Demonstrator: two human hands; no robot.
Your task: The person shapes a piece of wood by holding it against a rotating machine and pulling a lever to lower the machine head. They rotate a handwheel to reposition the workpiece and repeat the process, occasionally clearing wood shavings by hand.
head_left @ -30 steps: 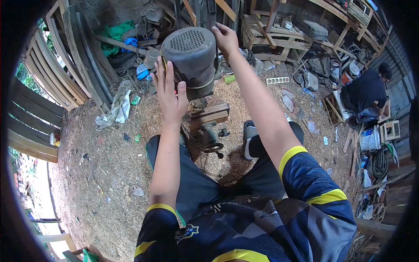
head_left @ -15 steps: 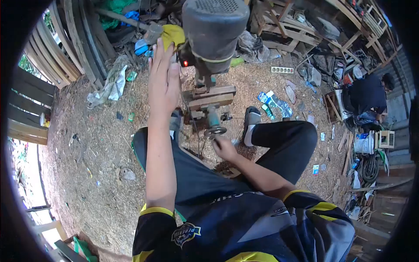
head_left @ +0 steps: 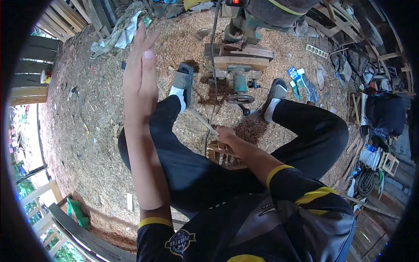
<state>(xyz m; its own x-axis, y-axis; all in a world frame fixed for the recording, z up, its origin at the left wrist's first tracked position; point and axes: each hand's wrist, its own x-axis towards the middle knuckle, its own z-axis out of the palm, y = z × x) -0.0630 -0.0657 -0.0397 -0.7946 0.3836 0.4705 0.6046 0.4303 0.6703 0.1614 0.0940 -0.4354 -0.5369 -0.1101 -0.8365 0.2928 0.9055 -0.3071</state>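
My left hand [head_left: 142,83] is raised at the left, flat with its fingers stretched out, holding nothing. My right hand [head_left: 226,134] is low between my knees, its fingers curled closed. They meet the end of a thin wooden stick [head_left: 201,118]; whether they grip it is hidden. A small slatted wooden piece [head_left: 214,150] lies just below that hand. Ahead stands a teal machine with a dark motor housing [head_left: 279,13] and a lit red switch [head_left: 235,1]. A wooden block [head_left: 242,63] sits across its bed, above a metal handwheel [head_left: 240,99].
A dark cable [head_left: 212,52] hangs beside the machine. Wood shavings cover the ground [head_left: 100,144]. A power strip [head_left: 317,51] and plastic wrappers [head_left: 299,78] lie at right. A person [head_left: 384,113] bends at the far right, near scrap wood and a coiled hose [head_left: 365,182].
My right hand has left the handwheel and moved down toward the stick. My left hand has drawn away from the machine's switch side, still flat. The view has tilted down and shifted left.
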